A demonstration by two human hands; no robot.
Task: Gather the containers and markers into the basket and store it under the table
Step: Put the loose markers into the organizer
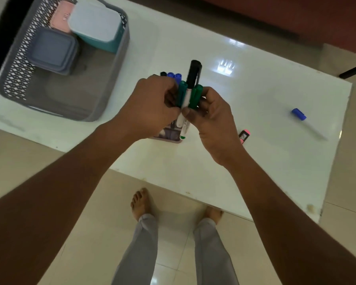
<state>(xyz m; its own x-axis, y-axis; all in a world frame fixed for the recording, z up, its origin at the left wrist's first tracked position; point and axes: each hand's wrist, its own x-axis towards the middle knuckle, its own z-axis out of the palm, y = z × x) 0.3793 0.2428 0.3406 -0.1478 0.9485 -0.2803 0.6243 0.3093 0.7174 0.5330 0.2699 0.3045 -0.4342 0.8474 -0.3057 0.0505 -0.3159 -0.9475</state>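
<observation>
The left hand [152, 103] and right hand [212, 122] both grasp a bundle of 3 capped markers [190, 93]: 2 green, 1 black. On the white table [255, 99], the grey perforated plastic basket [14, 79] holds 3 lidded containers [95, 25]. 1 blue-capped marker [299, 114] and 1 pink marker [244, 136] lie apart to the right.

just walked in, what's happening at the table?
A person is tidying markers. Both hands, left hand and right hand, hold a bunch of markers over a small holder on the white table. The grey basket at the far left already holds three lidded containers. A blue-capped marker and a pink highlighter lie loose on the table to the right, not yet collected.
</observation>
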